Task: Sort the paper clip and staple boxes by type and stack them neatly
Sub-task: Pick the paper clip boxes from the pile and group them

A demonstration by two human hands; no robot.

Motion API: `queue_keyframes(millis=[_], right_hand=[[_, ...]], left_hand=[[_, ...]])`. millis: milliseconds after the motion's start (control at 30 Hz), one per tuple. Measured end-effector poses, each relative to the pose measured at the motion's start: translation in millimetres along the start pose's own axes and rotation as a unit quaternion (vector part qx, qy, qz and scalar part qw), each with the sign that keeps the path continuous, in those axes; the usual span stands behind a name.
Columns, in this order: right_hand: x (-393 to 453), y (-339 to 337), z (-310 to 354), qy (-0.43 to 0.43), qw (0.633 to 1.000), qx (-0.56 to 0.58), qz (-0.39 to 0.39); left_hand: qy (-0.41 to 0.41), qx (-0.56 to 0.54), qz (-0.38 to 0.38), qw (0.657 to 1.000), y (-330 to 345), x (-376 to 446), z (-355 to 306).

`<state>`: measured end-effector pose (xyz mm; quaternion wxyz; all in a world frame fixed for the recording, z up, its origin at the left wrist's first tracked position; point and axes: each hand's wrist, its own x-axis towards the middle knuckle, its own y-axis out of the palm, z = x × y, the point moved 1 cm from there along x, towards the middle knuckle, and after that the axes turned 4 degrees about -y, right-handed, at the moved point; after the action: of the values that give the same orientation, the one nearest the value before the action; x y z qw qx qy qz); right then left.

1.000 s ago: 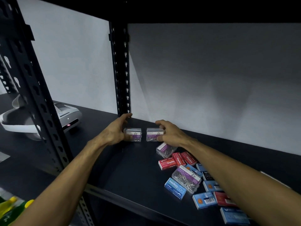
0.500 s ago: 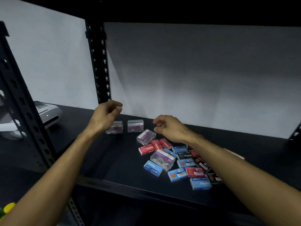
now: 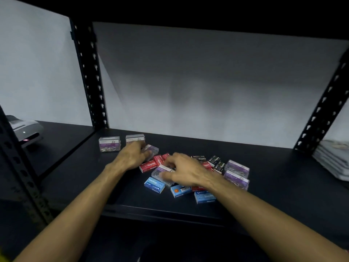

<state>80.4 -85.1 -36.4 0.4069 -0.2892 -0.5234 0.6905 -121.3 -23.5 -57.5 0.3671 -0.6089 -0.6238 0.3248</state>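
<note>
On dark shelf (image 3: 79, 178) | white wall (image 3: 207, 91) behind | left hand (image 3: 132, 156), right hand (image 3: 181, 172): grip state unclear

Head view, seemingly close, down onto shelf (image 3: 79, 178)

Dark metal shelf (image 3: 79, 178) w/ perforated uprights. Two clear paper clip boxes (image 3: 109, 144) side by side near back-left post. Mid-shelf: jumbled pile of red (image 3: 148, 166), blue (image 3: 154, 184) & black staple boxes (image 3: 214, 160), plus more clear clip boxes (image 3: 236, 180). Folded grey stack (image 3: 332, 159) far right.
</note>
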Motion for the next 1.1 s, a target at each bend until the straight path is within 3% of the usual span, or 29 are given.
queue_keyframes(millis=[100,233,533,1100], right_hand=[[-2,2,0,0.003,1.000,-0.013,-0.002],[-1,-1,-4,0.022,1.000,-0.002,0.009],[-4,-3,-19,0.022,1.000,-0.002,0.010],[-17,-1,-20,-0.036,0.999,0.021,-0.001]], left_hand=[[-0.010,0.034,0.012,0.999,2,2,2],[-0.009,-0.017,0.034,0.999,2,3,1],[0.090,-0.096,0.028,0.991,-1,7,-6],[0.084,-0.120,0.012,0.989,4,13,-6]])
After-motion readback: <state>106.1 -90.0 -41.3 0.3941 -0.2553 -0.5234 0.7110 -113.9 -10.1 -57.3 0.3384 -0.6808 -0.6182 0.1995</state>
